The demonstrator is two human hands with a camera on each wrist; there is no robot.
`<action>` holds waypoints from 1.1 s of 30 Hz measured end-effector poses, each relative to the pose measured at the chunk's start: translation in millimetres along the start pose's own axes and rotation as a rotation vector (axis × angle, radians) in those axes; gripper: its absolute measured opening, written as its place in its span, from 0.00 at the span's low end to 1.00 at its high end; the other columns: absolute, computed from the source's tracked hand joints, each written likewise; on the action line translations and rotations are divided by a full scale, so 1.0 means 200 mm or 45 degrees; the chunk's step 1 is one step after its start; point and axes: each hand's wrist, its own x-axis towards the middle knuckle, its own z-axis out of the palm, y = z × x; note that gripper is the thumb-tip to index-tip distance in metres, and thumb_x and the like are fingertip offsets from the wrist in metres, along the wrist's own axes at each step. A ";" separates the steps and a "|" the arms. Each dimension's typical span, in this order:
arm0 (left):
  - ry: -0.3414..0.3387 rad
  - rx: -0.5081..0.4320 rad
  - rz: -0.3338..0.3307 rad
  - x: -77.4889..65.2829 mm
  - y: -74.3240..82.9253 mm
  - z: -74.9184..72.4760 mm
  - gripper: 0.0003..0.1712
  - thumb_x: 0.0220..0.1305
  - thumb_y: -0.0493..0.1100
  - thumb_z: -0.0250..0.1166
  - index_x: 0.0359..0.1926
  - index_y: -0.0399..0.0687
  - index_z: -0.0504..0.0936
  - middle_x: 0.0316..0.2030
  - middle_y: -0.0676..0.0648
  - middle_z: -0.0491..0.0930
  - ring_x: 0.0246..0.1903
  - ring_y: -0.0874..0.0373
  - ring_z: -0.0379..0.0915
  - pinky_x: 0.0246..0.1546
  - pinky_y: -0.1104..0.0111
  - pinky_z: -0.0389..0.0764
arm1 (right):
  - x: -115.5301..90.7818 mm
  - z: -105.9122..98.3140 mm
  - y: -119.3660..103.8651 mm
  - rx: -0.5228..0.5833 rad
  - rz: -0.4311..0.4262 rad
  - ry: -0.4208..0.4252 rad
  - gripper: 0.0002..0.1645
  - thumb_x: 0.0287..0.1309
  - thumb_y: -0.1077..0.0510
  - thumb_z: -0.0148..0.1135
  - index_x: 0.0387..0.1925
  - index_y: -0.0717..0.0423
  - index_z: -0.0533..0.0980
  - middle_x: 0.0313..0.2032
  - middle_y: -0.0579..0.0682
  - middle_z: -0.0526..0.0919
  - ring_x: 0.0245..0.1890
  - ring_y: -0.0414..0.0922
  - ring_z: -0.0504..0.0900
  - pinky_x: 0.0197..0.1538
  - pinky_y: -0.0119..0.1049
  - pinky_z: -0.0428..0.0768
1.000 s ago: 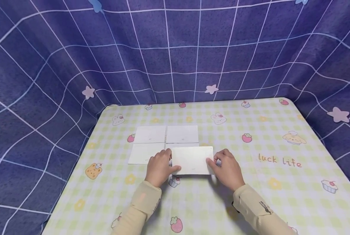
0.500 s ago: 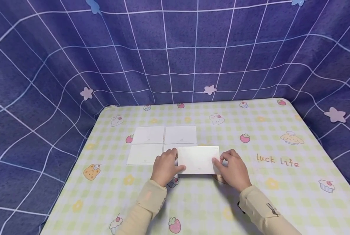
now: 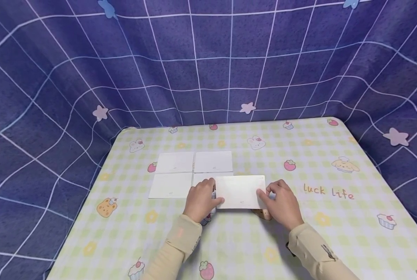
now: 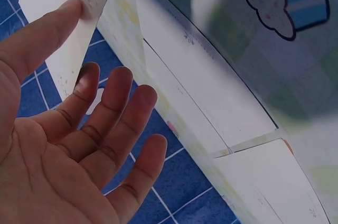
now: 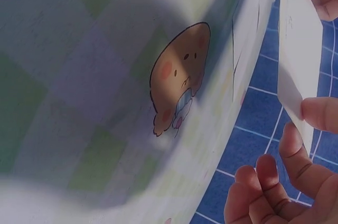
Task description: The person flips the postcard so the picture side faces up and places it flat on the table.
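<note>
A blank-looking white card (image 3: 240, 192) with a tiny mark near its lower edge is held up between both hands. My left hand (image 3: 201, 200) pinches its left end, thumb on the near face. In the left wrist view the index fingertip lies behind the card (image 4: 53, 28), and the other fingers are spread apart from it. My right hand (image 3: 283, 205) pinches the right end between thumb and index finger, as the right wrist view also shows. Behind the left hand, similar white cards lie flat in two rows, among them a back-left card (image 3: 175, 162) and a front-left card (image 3: 171, 185).
The back-right card (image 3: 213, 161) lies beside the back-left one with a narrow gap. Another front card (image 3: 202, 177) is mostly hidden by the held card and left hand. A checked tablecloth (image 3: 320, 249) with printed cartoons covers the table. A blue grid-patterned curtain (image 3: 215, 70) hangs behind.
Both hands have carried the held card a little to the right, away from the laid-out cards, keeping the same pinch. The head view has shifted slightly. The cards on the table stay put.
</note>
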 end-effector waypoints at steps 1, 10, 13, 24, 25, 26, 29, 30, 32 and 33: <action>-0.002 -0.001 0.000 0.00 0.00 0.00 0.23 0.52 0.52 0.80 0.37 0.43 0.80 0.25 0.53 0.73 0.24 0.59 0.68 0.31 0.62 0.76 | 0.00 0.00 0.00 -0.002 0.001 -0.002 0.18 0.69 0.46 0.64 0.28 0.54 0.75 0.47 0.55 0.77 0.36 0.50 0.76 0.39 0.43 0.73; 0.004 -0.025 0.023 0.00 0.02 0.01 0.21 0.54 0.51 0.79 0.36 0.44 0.78 0.24 0.54 0.71 0.23 0.60 0.66 0.29 0.63 0.72 | -0.02 -0.01 0.02 -0.013 0.014 0.009 0.19 0.69 0.46 0.64 0.28 0.54 0.75 0.45 0.55 0.78 0.36 0.50 0.76 0.40 0.44 0.73; 0.018 -0.031 0.038 0.00 0.02 0.01 0.19 0.56 0.50 0.78 0.35 0.45 0.78 0.23 0.54 0.70 0.23 0.60 0.65 0.28 0.64 0.71 | -0.02 -0.01 0.03 -0.006 0.018 0.012 0.19 0.68 0.46 0.64 0.29 0.55 0.76 0.45 0.55 0.78 0.36 0.50 0.76 0.40 0.44 0.73; 0.055 -0.093 0.033 0.00 0.03 0.01 0.14 0.62 0.46 0.74 0.31 0.47 0.77 0.26 0.52 0.75 0.24 0.59 0.68 0.28 0.64 0.71 | -0.04 -0.03 0.04 0.019 0.036 0.012 0.19 0.69 0.44 0.63 0.30 0.54 0.76 0.46 0.55 0.77 0.37 0.50 0.76 0.42 0.45 0.73; 0.057 -0.114 0.033 0.00 0.03 0.01 0.13 0.62 0.45 0.74 0.30 0.48 0.77 0.26 0.52 0.76 0.25 0.59 0.69 0.29 0.64 0.72 | -0.04 -0.03 0.04 0.019 0.036 0.013 0.19 0.69 0.43 0.63 0.30 0.53 0.76 0.46 0.54 0.77 0.37 0.50 0.76 0.42 0.45 0.73; 0.059 -0.137 0.036 0.00 0.03 0.01 0.13 0.62 0.45 0.74 0.30 0.48 0.77 0.27 0.52 0.76 0.25 0.58 0.69 0.29 0.63 0.72 | -0.04 -0.03 0.04 0.021 0.036 0.015 0.19 0.69 0.43 0.63 0.30 0.53 0.76 0.46 0.54 0.77 0.37 0.51 0.76 0.43 0.45 0.73; 0.059 -0.215 0.055 -0.01 0.02 0.00 0.12 0.63 0.43 0.73 0.30 0.47 0.77 0.29 0.51 0.77 0.28 0.57 0.73 0.32 0.62 0.75 | -0.05 -0.03 0.04 0.036 0.034 0.024 0.21 0.70 0.40 0.61 0.31 0.53 0.77 0.46 0.55 0.77 0.39 0.52 0.77 0.45 0.47 0.74; 0.055 -0.243 0.062 -0.01 0.01 0.00 0.12 0.63 0.43 0.73 0.30 0.47 0.77 0.29 0.51 0.77 0.29 0.56 0.75 0.33 0.61 0.77 | -0.05 -0.04 0.05 0.048 0.038 0.025 0.23 0.71 0.38 0.59 0.32 0.53 0.78 0.47 0.55 0.78 0.40 0.53 0.78 0.46 0.48 0.74; 0.047 -0.303 0.075 -0.02 0.01 -0.01 0.11 0.64 0.43 0.72 0.30 0.48 0.77 0.31 0.50 0.78 0.33 0.53 0.78 0.37 0.58 0.79 | -0.05 -0.04 0.05 0.074 0.051 0.029 0.28 0.73 0.35 0.53 0.35 0.55 0.80 0.48 0.56 0.78 0.42 0.54 0.78 0.48 0.51 0.75; 0.046 -0.327 0.086 -0.02 0.00 -0.01 0.11 0.64 0.43 0.71 0.30 0.48 0.77 0.32 0.50 0.79 0.35 0.51 0.80 0.39 0.57 0.80 | -0.05 -0.04 0.05 0.089 0.063 0.032 0.31 0.74 0.34 0.49 0.37 0.56 0.81 0.49 0.56 0.78 0.43 0.55 0.78 0.49 0.52 0.75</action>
